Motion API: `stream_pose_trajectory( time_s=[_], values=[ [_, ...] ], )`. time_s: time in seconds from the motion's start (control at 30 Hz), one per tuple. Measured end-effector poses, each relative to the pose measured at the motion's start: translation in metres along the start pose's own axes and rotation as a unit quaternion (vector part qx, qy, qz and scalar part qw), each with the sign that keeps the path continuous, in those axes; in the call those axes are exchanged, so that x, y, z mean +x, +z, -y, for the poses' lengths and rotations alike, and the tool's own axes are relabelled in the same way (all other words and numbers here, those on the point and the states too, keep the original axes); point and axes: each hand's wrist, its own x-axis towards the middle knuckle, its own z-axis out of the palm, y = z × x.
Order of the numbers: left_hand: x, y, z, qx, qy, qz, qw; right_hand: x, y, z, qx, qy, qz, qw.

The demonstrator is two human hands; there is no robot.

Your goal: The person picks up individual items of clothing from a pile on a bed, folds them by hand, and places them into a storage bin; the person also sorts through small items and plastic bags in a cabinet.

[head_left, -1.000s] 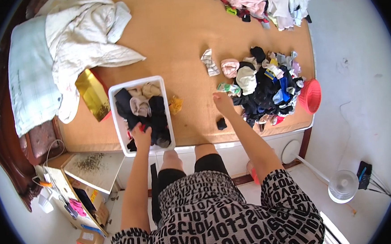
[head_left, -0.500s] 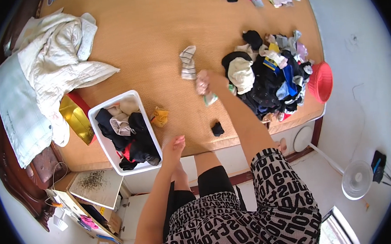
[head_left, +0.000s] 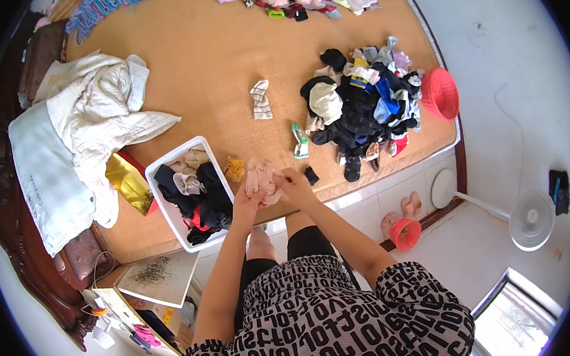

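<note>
From the head camera, your 2 hands meet over the near edge of the tan woven mat-covered bed (head_left: 213, 71), both closed on a pale pink crumpled sock bundle (head_left: 262, 179). Your left hand (head_left: 246, 203) cups it from below and the left, and your right hand (head_left: 295, 184) pinches its right side with bent fingers. The bundle sits just right of the white rectangular plastic bin (head_left: 163, 211), which is packed with dark and beige socks, and a small yellow sock (head_left: 235, 168) lies between bin and bundle. A small black sock (head_left: 311, 175) rests just right of your right hand. Farther out lie a green-and-white sock (head_left: 300, 141) and a striped grey-and-white sock (head_left: 260, 99), well apart from the large mixed pile of dark and coloured socks (head_left: 362, 111). A red plastic basket (head_left: 440, 93) touches that pile's right side.
</note>
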Motion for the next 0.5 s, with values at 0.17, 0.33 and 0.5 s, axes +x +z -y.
stream_pose_trajectory(
  time_s=[0.17,0.33,0.5],
  values=[
    [-0.023,-0.004,-0.027,-0.141,0.009,-0.032,0.989,-0.026,-0.015,0.029,0.467,0.061,-0.015,0.882],
    [-0.045,-0.022,-0.062,-0.347,0.034,0.055,0.936,-0.045,-0.023,0.051,0.53,0.025,0.012,0.848],
    [-0.066,-0.041,-0.087,-0.483,0.111,0.063,0.866,-0.062,-0.016,0.088,0.611,0.049,-0.008,0.79]
  ],
)
